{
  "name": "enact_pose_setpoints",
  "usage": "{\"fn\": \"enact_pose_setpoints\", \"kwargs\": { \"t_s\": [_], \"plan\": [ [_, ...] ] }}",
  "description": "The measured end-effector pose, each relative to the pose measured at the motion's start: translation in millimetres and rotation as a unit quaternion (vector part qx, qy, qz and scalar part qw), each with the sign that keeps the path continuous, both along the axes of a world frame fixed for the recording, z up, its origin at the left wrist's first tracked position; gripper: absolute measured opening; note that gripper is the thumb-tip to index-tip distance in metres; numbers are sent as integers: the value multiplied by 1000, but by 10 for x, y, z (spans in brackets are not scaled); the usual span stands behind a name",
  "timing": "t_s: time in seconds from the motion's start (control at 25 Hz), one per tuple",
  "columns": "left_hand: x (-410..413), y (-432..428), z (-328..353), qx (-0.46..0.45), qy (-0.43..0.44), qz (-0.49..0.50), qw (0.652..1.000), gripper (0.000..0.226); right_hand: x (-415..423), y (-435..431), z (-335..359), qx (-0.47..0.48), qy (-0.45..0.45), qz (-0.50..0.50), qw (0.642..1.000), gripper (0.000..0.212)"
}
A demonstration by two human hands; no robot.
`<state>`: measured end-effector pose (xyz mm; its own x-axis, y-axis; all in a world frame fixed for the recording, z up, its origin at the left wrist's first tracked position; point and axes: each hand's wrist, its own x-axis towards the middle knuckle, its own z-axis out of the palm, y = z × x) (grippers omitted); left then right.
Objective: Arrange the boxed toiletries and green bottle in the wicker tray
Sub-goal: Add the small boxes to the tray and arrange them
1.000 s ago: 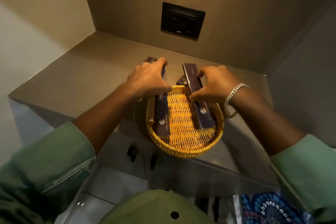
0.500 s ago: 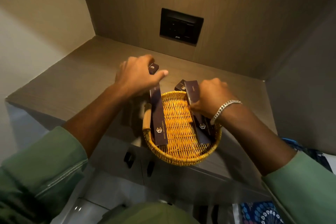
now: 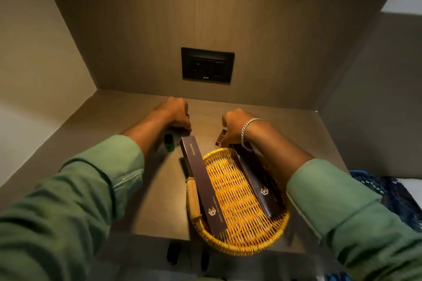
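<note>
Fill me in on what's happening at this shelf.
A person is arranging toiletries in a wicker tray. Two long dark boxes lean in it, one along each side. The left hand reaches beyond the tray, close above the green bottle, which stands outside it. The right hand grips a small box at the far rim.

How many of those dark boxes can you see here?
3: one long box on the tray's left side, another on its right, a small one under the right hand. The hands may hide more.
</note>
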<state>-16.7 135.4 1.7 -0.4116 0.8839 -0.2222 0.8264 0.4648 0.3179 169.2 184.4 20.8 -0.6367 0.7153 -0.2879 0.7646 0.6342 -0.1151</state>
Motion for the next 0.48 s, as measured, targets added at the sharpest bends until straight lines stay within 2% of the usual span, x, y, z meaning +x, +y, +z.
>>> {"fn": "enact_pose_setpoints", "kwargs": {
  "t_s": [0.16,0.28,0.48],
  "plan": [
    [-94,69,-11,-15,-24,-3,1000,36,-154,76,-30,15,-48,-1,999,56],
    [-122,51,-44,14,-16,-7,1000,33,-194,110,-72,31,-60,4,998,51],
    [-11,-49,396,192,-68,-20,979,47,-172,75,86,73,33,24,996,38]
  ]
}}
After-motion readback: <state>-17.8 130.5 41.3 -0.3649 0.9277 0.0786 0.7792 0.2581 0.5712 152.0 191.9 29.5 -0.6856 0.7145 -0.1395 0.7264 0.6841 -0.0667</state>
